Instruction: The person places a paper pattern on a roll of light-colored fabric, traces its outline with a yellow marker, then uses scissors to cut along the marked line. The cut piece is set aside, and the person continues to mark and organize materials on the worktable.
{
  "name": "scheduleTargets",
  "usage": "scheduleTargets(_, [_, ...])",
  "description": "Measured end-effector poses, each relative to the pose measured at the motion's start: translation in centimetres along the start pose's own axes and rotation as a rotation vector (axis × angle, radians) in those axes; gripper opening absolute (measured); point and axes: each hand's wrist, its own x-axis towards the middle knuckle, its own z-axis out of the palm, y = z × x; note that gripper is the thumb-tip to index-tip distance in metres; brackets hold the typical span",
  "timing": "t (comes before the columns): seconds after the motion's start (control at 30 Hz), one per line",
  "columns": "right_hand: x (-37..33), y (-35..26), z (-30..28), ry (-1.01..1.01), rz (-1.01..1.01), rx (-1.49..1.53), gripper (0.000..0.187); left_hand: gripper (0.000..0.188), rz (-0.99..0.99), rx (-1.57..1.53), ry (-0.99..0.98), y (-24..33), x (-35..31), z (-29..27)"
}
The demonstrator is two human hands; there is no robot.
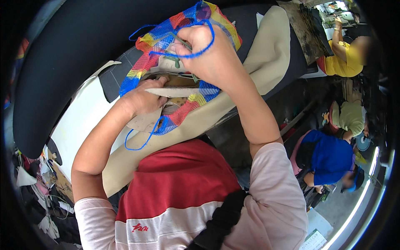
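left hand point(143, 98): in mouth of bag point(184, 116), nearer, fingers closed around pale piece point(181, 92) | pale piece: right of left hand, long axis left to right | right hand point(210, 52): farther out, pinching green strip point(183, 43)

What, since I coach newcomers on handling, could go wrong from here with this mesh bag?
The blue cord loops across the right hand and might snag if that hand pulls away. The flat pieces at the left hand lie in the open mouth of the mesh bag, so some could slide out.
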Motion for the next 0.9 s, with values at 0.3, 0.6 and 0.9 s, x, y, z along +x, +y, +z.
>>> scheduleTargets(0.3, [-1.2,-0.7,-3.7,-0.329,-0.202,0.145,0.085,0.034,-0.339,-0.669,0.024,0.3,0.6,-6.1])
scheduleTargets(0.6, [-2.1,-0.1,-1.3,0.019,-0.113,-0.162,0.037,0.052,-0.063,-0.697,-0.167,3.0,-4.2,-8.6])
scheduleTargets(0.9, [-1.4,0.4,-0.2,0.291,-0.07,-0.278,0.044,0.02,0.035,-0.252,0.332,2.3,-8.1,-2.9])
